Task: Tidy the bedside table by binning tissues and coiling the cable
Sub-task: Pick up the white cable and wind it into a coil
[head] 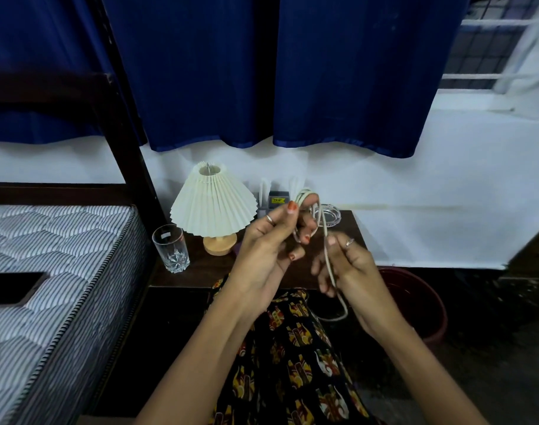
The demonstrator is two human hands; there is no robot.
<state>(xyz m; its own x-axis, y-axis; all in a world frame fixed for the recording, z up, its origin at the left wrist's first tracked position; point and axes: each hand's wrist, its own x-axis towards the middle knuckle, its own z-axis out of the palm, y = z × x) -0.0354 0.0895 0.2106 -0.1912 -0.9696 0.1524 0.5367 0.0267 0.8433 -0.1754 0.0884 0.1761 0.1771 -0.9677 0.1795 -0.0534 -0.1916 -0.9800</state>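
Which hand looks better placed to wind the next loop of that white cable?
Probably the right hand. It pinches the loose run of the white cable, which hangs down past it, so it can feed the next turn. The left hand already has coils wrapped round its raised fingers and serves as the spool.

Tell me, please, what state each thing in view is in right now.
cable: partly coiled, loops round the left fingers, tail hanging loose.
left hand: holds the coil.
right hand: grips the free strand.
lamp: upright, not lit.
glass: upright, empty.
ashtray: flat on the bedside table.
bin: open, on the floor, contents not visible.
curtain: drawn.
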